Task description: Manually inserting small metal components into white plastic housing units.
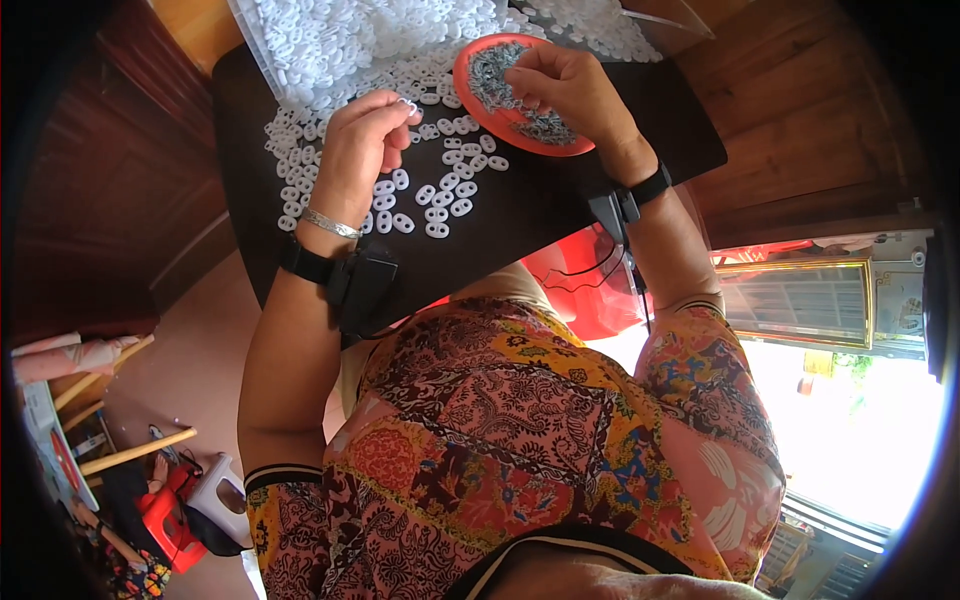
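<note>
Between the thumb and fingers of my left hand is a small white oval plastic piece, held above the dark table. My right hand is over a red plate, its thumb and forefinger pinched together; whatever is between them is too small to make out. Small grey metal parts lie heaped in the plate. Loose white two-holed pieces are spread over the tabletop around my left hand and left of the plate.
A clear bin at the far side overflows with more white pieces. The dark table ends near my body. Red plastic shows beneath its edge. At lower left are a red stool, a white stool and part of another person.
</note>
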A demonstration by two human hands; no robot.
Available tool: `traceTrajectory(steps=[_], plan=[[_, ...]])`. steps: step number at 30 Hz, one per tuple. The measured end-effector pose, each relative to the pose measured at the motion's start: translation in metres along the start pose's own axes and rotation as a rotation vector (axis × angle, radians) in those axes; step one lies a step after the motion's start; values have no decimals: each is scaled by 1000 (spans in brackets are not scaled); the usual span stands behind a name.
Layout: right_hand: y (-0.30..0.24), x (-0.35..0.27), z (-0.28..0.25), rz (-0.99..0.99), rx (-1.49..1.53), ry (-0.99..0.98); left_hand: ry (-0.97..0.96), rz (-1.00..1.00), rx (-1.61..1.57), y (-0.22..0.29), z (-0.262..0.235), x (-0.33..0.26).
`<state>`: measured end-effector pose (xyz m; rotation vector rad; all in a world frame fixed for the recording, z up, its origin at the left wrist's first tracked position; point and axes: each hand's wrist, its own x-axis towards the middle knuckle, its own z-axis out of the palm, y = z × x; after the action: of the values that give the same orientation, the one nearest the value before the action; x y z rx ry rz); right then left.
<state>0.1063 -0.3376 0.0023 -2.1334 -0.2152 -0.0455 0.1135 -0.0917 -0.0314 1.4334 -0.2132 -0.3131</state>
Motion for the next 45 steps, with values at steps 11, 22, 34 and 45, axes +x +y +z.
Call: traceTrajectory(steps=[11, 22, 34, 45], plan=[[-46, 17, 68, -121, 219, -74, 51, 190, -80, 0, 3, -3], [-31, 23, 75, -110, 452, -125, 61, 208, -23, 7, 4, -5], [-22, 23, 70, -144, 413, -200, 48, 227, 160, 0, 5, -2], [-21, 22, 69, -176, 324, -212, 53, 208, 200, -1, 4, -1]])
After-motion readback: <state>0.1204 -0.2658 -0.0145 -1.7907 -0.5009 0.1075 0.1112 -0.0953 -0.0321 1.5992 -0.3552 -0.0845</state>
